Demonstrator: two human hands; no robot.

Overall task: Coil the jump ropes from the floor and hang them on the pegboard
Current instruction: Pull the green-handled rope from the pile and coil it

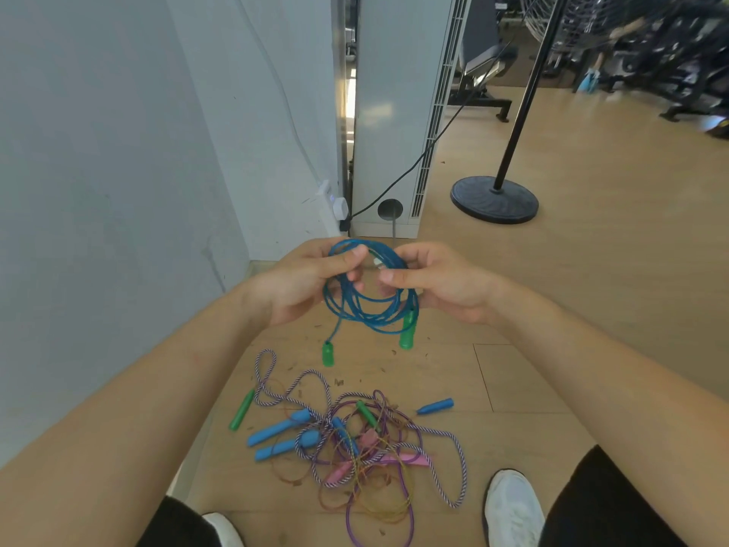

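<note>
So, you had the blue jump rope (371,309) coiled up in loops between both hands, above the floor. Your left hand (300,282) had its grip pinched on the top of the coil, thumb over the strands, and your right hand (442,286) had its grip curled round the other side. The two green handles (328,354) dangled under the loops. The tangled pile (355,448) of other ropes lay on the light wooden floor (552,309) just below, with blue, green and pink handles mixed in. White wall (98,152) on your left, a tall white unit (390,112) ahead, a black fan base (495,199) standing to its right.
</note>
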